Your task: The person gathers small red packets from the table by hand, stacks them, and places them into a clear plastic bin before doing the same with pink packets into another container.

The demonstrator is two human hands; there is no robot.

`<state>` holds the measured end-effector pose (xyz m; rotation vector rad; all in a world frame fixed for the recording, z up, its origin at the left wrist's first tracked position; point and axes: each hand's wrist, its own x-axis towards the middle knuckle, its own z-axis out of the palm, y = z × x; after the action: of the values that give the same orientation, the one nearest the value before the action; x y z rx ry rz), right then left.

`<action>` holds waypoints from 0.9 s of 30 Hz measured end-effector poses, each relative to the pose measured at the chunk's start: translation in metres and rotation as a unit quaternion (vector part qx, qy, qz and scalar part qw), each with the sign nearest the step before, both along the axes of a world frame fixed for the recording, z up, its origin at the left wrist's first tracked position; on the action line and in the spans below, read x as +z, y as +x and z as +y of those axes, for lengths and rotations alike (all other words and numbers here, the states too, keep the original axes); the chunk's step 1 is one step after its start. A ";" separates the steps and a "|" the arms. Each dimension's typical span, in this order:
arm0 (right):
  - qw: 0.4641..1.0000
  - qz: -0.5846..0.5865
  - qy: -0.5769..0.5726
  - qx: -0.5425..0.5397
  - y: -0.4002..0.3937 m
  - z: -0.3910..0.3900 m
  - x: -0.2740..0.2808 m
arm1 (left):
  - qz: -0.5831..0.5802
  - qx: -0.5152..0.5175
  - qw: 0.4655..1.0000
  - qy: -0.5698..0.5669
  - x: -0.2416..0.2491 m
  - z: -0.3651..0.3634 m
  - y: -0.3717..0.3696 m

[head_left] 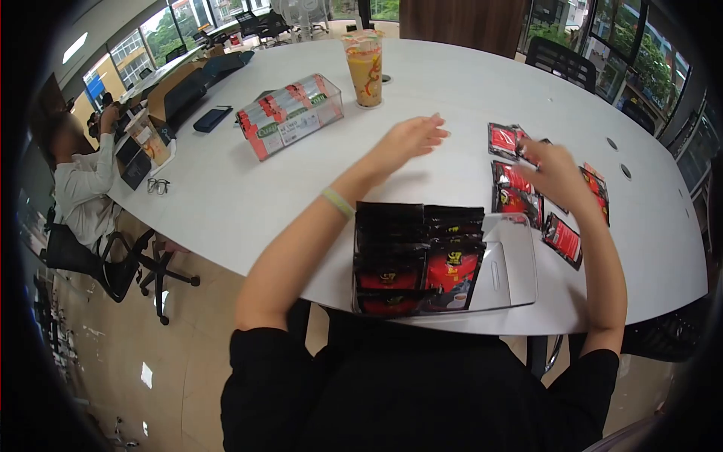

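Observation:
My left hand (410, 141) hovers above the white table, fingers stretched out and nothing in it. Over at the right, my right hand (556, 172) reaches across loose red-and-black coffee sachets (517, 175), with thumb and fingertips apart and partly covering them. Another sachet (563, 239) lies nearer me, beside my right forearm, and more sachets (595, 188) lie beyond it. In front of my body, a clear plastic tray (516, 264) stands at the table edge. Upright coffee sachets (452, 275) fill its left part in two rows; its right part shows bare plastic.
A clear box of red-and-grey stick packs (292, 113) stands beyond my left arm, beside a tall orange drink cup (365, 71). Glasses (158, 185) and a dark phone-like item (213, 118) lie farther left. A person (86, 181) sits at the left side, near a cardboard box (169, 94).

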<state>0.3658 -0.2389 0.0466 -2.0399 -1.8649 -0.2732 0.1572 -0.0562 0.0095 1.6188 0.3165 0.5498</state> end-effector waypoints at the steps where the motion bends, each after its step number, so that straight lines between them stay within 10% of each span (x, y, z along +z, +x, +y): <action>1: 0.999 0.001 -0.040 -0.024 0.001 0.008 -0.010 | -0.002 0.005 1.000 0.008 -0.006 0.004 0.004; 10: 0.987 -0.120 -0.102 0.039 0.002 0.024 -0.035 | -0.029 -0.014 0.994 -0.103 -0.035 -0.005 0.015; 27: 0.973 0.184 -0.137 -0.003 0.041 0.025 -0.035 | -0.001 0.022 0.999 0.033 -0.044 -0.015 0.017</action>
<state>0.4071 -0.2134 0.0114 -2.0930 -1.7358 0.3596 0.1739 -0.0711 -0.0350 1.6788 0.3358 0.6004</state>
